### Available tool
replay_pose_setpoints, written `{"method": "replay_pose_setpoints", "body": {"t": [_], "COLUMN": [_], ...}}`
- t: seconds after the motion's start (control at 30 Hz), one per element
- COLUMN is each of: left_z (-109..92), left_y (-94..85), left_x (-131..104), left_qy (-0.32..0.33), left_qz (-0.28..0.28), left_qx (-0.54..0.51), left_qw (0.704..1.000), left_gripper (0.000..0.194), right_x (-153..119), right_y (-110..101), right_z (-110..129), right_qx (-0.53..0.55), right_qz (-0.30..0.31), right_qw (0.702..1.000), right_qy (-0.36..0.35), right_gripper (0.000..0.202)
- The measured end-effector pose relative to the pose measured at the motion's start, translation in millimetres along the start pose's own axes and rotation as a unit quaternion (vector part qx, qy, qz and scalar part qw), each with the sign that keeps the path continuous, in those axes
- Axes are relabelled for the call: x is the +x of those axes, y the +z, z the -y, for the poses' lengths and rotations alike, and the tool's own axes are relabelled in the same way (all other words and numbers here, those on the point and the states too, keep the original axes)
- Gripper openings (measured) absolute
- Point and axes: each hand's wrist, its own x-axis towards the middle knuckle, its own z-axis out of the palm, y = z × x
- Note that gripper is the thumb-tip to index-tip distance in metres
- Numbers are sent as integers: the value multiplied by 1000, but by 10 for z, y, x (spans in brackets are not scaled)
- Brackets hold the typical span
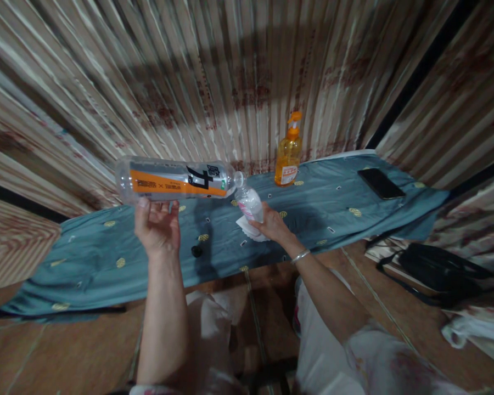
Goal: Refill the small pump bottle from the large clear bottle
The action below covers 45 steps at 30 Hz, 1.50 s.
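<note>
My left hand (158,225) supports a large clear plastic bottle (177,178) from below, its fingers curled up against the underside. The bottle lies level in the air, with an orange and silver label. Its mouth meets the mouth of a small clear bottle (249,200), or is just above it. My right hand (271,222) grips that small bottle, which has pink print and tilts to the left. Under the small bottle lies a white paper or tissue (249,227). A black cap (196,250) rests on the cloth below the large bottle.
An amber pump bottle (288,153) stands at the back of the cloth-covered bench (94,274). A black phone (381,182) lies at the right end. On the right, a black bag (440,269) sits below the bench. A pleated curtain (230,71) hangs behind.
</note>
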Motion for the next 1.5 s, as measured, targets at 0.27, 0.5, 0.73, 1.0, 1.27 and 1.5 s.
{"method": "replay_pose_setpoints", "body": {"t": [0.27,0.5,0.73,1.0,1.27,1.5], "left_z": [2,6,-51,-82,-81,-82], "left_y": [-11,-31,37,93,97,103], "left_x": [18,38,21,-2,1,23], "left_qy": [15,26,21,7,8,16], "left_qz": [12,23,10,-8,-1,16], "left_qx": [18,35,32,16,16,18], "left_qw": [1000,999,999,1000,1000,1000], "left_gripper": [43,38,42,51,50,45], "right_x": [2,-7,-8,9,11,0], "right_y": [-15,-19,-20,25,10,-17], "right_z": [13,8,19,-22,-14,-7], "right_qx": [-13,-13,-14,-15,-20,-5], "right_qz": [7,5,13,-5,-3,-6], "right_qw": [1000,1000,1000,1000,1000,1000], "right_qy": [4,-1,5,-8,-4,-14], "right_gripper": [55,52,55,54,57,54]}}
